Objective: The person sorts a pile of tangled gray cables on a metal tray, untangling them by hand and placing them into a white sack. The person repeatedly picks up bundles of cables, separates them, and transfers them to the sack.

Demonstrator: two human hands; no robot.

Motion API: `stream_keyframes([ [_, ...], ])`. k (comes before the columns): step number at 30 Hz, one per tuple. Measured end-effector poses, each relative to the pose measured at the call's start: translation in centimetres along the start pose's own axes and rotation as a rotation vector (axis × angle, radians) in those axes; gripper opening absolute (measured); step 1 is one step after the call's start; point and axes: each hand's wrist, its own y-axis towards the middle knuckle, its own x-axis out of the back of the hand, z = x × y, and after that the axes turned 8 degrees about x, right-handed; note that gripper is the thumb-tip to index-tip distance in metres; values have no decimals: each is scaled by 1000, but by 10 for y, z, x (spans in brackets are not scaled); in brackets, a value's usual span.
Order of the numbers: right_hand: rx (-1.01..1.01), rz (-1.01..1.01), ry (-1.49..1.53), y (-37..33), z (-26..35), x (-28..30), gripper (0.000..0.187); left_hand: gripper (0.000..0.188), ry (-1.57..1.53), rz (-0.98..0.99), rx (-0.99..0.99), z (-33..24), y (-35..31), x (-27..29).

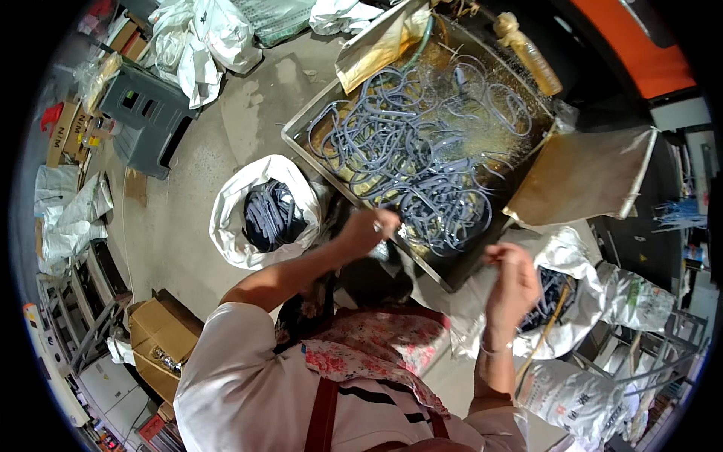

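Note:
A shallow metal tray (316, 167) holds a tangled heap of grey-blue rubbery strips (422, 154), wet and shiny, in brownish liquid. My left hand (369, 230) is over the tray's near edge, its fingers curled closed; whatever they grip is hidden. To the right, past the tray's near corner, my right hand (516, 279) is raised with fingers bent together, and I cannot make out anything in them. On the left a white sack (230, 215) stands with its mouth rolled back, and shorter grey strips (273, 215) fill it.
Another white sack (587, 301) with dark strips and a wooden stick (553, 316) stands right of my right hand. A brown-stained panel (584, 177) slants off the tray's right side. A plastic bottle (527, 53) lies by the far edge. At left are a grey plastic stool (147, 113) and a cardboard box (162, 331).

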Motion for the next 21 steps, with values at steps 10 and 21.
stream_keyframes([
  [10, 9, 441, -123, -113, -213, -95, 15, 11, 370, 343, -116, 157, -30, -86],
  [21, 41, 230, -506, -201, -234, -1, 34, 43, -387, 8, 327, 151, -75, -45],
])
